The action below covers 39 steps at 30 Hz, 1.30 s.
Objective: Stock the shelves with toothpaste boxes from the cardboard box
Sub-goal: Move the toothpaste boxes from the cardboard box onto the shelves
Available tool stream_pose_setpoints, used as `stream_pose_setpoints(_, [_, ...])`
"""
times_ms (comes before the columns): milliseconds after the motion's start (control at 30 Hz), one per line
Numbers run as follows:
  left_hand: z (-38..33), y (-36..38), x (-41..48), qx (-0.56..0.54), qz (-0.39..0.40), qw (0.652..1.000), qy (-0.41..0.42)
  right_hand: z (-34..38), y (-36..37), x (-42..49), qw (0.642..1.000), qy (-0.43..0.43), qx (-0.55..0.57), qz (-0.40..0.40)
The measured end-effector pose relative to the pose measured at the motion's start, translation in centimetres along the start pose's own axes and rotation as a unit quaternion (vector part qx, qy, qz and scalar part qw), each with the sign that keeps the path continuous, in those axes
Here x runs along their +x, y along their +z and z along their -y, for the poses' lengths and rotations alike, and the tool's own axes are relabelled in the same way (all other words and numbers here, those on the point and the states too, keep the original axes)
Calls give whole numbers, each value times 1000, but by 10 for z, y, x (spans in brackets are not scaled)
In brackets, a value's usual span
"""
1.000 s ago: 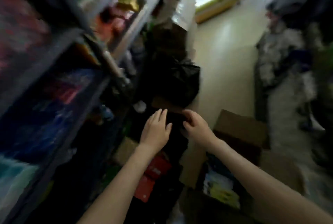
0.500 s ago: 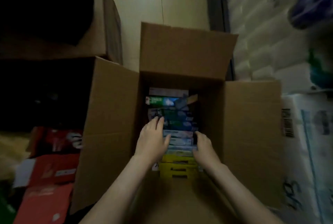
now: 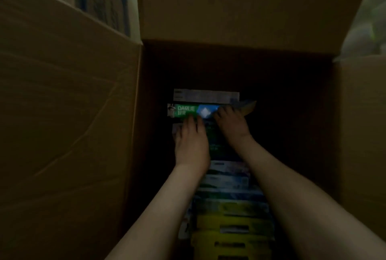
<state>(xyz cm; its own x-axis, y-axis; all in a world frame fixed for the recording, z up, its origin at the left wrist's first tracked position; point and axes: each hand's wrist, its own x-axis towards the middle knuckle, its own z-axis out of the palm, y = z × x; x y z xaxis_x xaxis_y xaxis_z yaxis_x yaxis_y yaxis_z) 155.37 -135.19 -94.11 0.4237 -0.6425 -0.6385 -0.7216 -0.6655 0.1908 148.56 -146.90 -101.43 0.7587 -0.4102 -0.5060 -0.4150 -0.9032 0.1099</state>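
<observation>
Compared with a moment ago, your hands sit farther along the row, and your view has dropped lower into the cardboard box (image 3: 62, 113). Nearest you, the yellow toothpaste boxes (image 3: 234, 230) lie untouched, with paler ones just beyond. Your left hand (image 3: 191, 140) rests flat on the row, fingers straight, holding nothing. Your right hand (image 3: 231, 126) bends over the right end of the green toothpaste box (image 3: 186, 110); it is too dark to tell whether it grips. Farthest lies a grey box (image 3: 206, 95). Nothing is lifted out and no shelf shows, so I judge most of the stocking remains.
</observation>
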Motion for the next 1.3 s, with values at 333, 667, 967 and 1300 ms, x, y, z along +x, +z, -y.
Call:
stream_pose_setpoints(333, [3,-188,-210,-106,-17,991,85,-8,-274,-210,841,58,534,-64])
stream_pose_setpoints(667, [127,-438,-453,-55,-185,979,71,85,-584,-354,705,-161,691,-5])
stream_pose_setpoints(967, [251,-495,-636,-369,-272,887,-53,237,-732,-368,711,-313,627,46])
stream_pose_setpoints(1300, [328,-445,-796,-691,-543,457,-138,433,-795,-414,767,-399,501,44])
